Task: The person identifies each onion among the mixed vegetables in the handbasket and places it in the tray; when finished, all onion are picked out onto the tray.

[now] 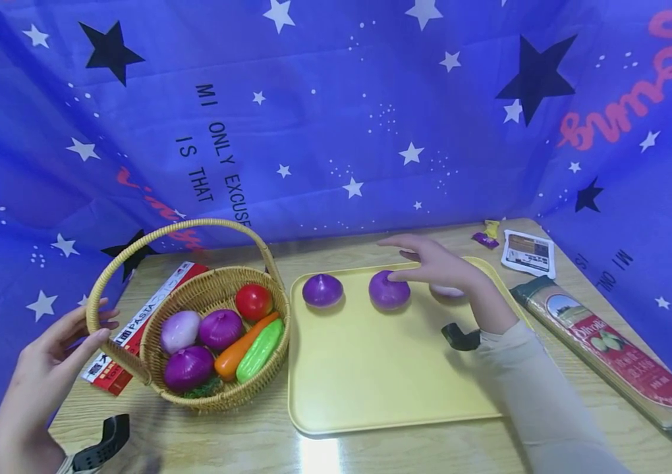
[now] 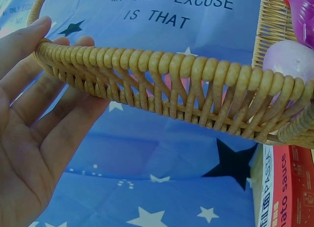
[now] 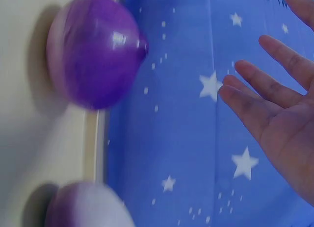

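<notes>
One wood-grain table (image 1: 229, 434) bears a yellow rectangular tray (image 1: 383, 375) and, by the tray's left edge, a tan wicker basket (image 1: 247, 392). Its arched handle (image 1: 211, 222) is gripped by the left hand (image 1: 42, 368). The right hand (image 1: 439, 263) is spread wide, empty; only the right wrist view shows it clear of the middle round purple onion (image 1: 388, 296) near the tray's far edge.

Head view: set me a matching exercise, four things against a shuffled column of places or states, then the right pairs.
Things
1. left hand
2. right hand
3. red tomato
4. long packet

Places or states
A. inside the basket
B. lying to the right of the tray
C. gripping the handle
D. over the tray, holding nothing

Right pairs: 1-C, 2-D, 3-A, 4-B
</notes>
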The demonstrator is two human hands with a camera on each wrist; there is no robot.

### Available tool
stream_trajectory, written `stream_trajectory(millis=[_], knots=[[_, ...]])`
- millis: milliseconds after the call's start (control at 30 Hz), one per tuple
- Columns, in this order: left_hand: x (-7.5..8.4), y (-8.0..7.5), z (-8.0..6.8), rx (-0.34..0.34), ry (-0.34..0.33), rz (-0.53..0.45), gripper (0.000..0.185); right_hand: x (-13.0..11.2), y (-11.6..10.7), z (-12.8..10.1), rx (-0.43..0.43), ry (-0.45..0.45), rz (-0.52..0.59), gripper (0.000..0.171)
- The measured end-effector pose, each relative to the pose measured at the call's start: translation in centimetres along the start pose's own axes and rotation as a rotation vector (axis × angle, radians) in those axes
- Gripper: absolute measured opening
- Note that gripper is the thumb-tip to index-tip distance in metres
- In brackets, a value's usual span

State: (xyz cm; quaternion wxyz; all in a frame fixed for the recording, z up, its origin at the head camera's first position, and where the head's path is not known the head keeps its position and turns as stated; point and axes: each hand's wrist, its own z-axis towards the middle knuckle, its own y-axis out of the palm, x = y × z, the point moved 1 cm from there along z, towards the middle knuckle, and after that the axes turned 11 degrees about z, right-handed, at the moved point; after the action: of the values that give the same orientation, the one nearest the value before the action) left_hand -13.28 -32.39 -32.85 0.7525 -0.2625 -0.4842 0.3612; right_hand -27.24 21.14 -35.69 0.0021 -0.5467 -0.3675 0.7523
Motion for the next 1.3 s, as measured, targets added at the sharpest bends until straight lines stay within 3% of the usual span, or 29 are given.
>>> stream_trajectory(millis=[367,867,1167,1300], knots=[[0.0,0.0,0.0,-0.008,0.001,-0.014,0.042,-2.0,2.3,3.0,-0.118,-0.018,0.057,0.065],[0.2,0.1,0.1,0.007,0.036,-0.024,0.040,-4.5,5.9,6.4,-0.200,-0.107,0.024,0.065],[0.1,0.0,0.1,0.004,0.044,-0.023,0.041,-7.1,8.6,8.4,-0.235,-0.178,-0.086,0.061],[0.1,0.0,0.1,0.004,0.044,-0.021,0.041,-8.0,9.7,9.7,-0.249,-0.192,-0.047,0.061]])
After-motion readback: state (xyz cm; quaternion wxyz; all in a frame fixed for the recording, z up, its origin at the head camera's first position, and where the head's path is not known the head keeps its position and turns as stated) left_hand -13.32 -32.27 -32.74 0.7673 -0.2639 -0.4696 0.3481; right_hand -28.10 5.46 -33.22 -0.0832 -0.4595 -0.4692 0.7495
